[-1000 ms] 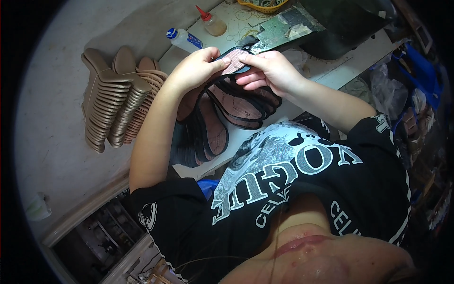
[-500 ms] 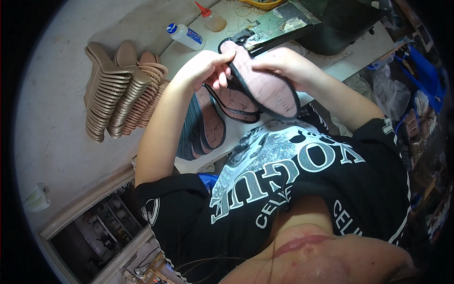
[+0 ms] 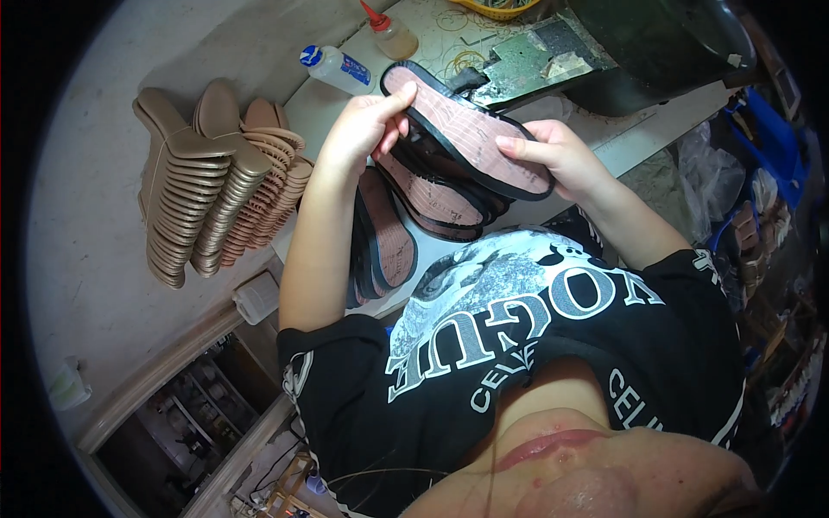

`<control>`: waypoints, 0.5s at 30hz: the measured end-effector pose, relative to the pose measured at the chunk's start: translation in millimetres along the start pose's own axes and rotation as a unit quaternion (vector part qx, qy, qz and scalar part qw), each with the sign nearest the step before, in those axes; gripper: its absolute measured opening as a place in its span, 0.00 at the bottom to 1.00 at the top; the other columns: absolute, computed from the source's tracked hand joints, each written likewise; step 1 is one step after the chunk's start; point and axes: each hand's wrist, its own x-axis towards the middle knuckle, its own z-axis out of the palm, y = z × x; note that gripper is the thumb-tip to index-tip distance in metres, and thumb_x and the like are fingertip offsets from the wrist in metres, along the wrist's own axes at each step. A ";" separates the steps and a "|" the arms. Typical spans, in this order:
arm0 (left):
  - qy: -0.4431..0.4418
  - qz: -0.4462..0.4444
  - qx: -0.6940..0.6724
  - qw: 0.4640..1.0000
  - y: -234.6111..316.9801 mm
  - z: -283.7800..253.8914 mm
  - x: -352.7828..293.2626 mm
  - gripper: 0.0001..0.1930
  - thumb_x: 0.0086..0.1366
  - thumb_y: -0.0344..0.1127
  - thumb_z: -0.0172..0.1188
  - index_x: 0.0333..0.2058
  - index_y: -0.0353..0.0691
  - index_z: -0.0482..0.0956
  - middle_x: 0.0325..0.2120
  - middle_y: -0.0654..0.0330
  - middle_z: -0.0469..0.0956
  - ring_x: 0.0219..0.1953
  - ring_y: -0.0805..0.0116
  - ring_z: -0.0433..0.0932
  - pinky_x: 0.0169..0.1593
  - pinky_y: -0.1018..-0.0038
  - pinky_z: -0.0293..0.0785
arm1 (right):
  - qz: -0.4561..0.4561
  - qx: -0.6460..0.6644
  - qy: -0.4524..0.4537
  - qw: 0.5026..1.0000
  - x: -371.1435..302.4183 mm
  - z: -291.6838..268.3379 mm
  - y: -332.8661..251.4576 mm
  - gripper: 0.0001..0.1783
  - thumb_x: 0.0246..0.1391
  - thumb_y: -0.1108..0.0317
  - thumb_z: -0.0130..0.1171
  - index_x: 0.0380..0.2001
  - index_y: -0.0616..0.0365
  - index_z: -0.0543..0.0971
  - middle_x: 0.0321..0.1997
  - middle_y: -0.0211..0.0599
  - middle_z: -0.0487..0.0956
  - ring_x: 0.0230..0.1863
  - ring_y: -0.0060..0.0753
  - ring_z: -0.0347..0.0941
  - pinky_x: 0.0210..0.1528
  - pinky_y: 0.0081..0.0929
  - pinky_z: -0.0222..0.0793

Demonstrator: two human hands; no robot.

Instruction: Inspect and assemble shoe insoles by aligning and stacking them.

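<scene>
My left hand (image 3: 367, 129) is pinching the narrow end of a black-edged pink shoe sole (image 3: 466, 125), its thumb resting on the pink face and its other fingers curling under the rim. My right hand (image 3: 566, 160) is gripping the wide end, the thumb lying across the face and the rest of the fingers hiding beneath. The sole is hanging between both hands, above the desk (image 3: 311, 116); its long axis is running from 10 o'clock at my left fingers to 4 o'clock at my right. Neither hand is nearer, since each is already holding an end.

Compared with half a second ago, the sole is slanting a little flatter, and my right thumb is pressing closer to the wide end instead of near the waist.

Farther out, toward 6 o'clock, a middle pile of pink soles (image 3: 436, 203) is lying below the held one; a left pile of pink soles (image 3: 393, 242) is lying toward 7. Stacked tan sole pieces (image 3: 190, 198) are standing toward 8 to 9 o'clock, beyond my left forearm. A blue-capped white bottle (image 3: 338, 71) is lying at 10, a red-nozzled bottle (image 3: 395, 39) is standing at 11, a yellow basket (image 3: 496, 9) is showing near 12, and a worn green board (image 3: 540, 62) is lying toward 1 to 2.
</scene>
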 end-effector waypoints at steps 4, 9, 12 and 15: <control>0.066 0.093 -0.079 0.990 -30.9 -7.3 -7.2 0.22 0.68 0.50 0.48 0.22 0.39 0.73 0.08 0.64 0.69 0.07 0.80 0.61 0.12 0.84 0.55 | -0.064 -0.165 -0.067 0.982 9.8 22.2 10.7 0.16 0.54 0.61 0.61 0.39 0.64 0.77 0.35 0.30 0.79 0.35 0.15 0.71 0.38 0.16 0.68; 0.500 0.254 -0.006 0.828 -119.7 26.4 -82.3 0.22 0.67 0.33 0.46 0.55 0.27 0.56 0.51 0.45 0.64 0.44 0.60 0.71 0.47 0.70 0.69 | -0.083 -0.262 -0.116 0.954 6.3 36.5 56.5 0.24 0.54 0.56 0.60 0.46 0.65 0.74 0.43 0.41 0.77 0.45 0.28 0.71 0.51 0.28 0.65; 0.460 0.126 0.388 0.788 -167.6 58.4 -121.3 0.36 0.56 0.40 0.61 0.59 0.29 0.57 0.58 0.41 0.57 0.62 0.45 0.53 0.63 0.50 0.43 | -0.147 -0.523 -0.113 0.832 9.3 34.8 58.3 0.35 0.51 0.58 0.61 0.59 0.59 0.62 0.60 0.52 0.64 0.62 0.53 0.58 0.62 0.42 0.52; 0.397 0.054 0.476 0.783 -174.2 81.6 -137.7 0.36 0.51 0.42 0.65 0.57 0.33 0.64 0.60 0.44 0.57 0.64 0.47 0.50 0.64 0.45 0.36 | -0.332 -0.595 -0.099 0.725 2.6 47.2 49.9 0.37 0.47 0.60 0.63 0.60 0.56 0.62 0.64 0.46 0.59 0.64 0.47 0.55 0.63 0.41 0.49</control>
